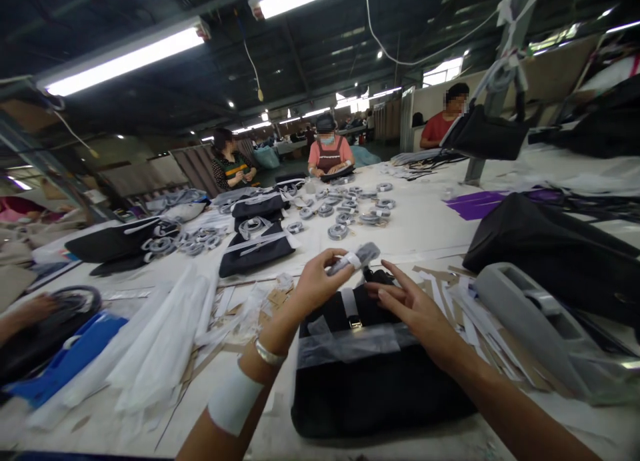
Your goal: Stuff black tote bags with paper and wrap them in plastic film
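While your left hand (320,281) pinches the strap bundle (369,252): grip lightly.
Right hand (416,309): fingers spread; steady the bag (375,398) beneath them.
Plastic (345,348): below your fingers; avoid snags.

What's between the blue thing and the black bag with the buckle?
In the head view, white plastic-looking sheets and paper scraps lie between the blue thing and the black bag.

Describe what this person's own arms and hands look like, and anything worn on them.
Both hands are gloveless, and no sleeves show on the forearms. Above the left hand, a shiny silvery bangle circles the wrist, with a wide, whitish patch farther up the forearm. The right hand and its forearm show nothing worn.
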A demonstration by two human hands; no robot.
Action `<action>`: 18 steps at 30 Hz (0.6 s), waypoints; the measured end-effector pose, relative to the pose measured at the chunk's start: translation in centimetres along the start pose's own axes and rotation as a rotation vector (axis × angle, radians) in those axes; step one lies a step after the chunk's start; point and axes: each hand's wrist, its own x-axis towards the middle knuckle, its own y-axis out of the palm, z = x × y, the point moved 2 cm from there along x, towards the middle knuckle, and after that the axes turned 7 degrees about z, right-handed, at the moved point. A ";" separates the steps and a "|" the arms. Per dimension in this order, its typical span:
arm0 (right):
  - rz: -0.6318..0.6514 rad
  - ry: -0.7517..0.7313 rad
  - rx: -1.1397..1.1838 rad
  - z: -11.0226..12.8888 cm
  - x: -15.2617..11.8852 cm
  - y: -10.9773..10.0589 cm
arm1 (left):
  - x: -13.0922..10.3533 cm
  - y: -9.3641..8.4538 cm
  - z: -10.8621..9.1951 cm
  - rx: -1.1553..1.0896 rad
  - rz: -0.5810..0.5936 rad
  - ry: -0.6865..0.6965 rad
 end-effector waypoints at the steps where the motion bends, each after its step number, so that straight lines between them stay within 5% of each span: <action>1: 0.009 -0.008 -0.055 -0.4 0.1 -0.3 | 1.7 -0.9 0.7 0.026 -0.001 0.002; 5: 0.029 -0.080 -0.458 -2.1 0.1 -1.3 | 8.3 -4.0 4.3 0.148 -0.051 -0.004; 8: 0.053 -0.194 -0.724 -3.7 0.1 -1.9 | 10.4 -5.0 7.2 0.217 -0.103 -0.046; 11: 0.120 -0.312 -0.895 -6.0 0.3 -2.7 | 8.9 -3.9 10.2 0.264 -0.035 -0.095; 16: 0.284 -0.526 -1.220 -9.4 -0.2 -3.1 | 2.8 -0.2 14.6 0.289 0.125 -0.199; 18: 0.317 -0.663 -1.287 -10.1 -0.4 -3.4 | 1.4 0.0 15.9 0.284 0.125 -0.235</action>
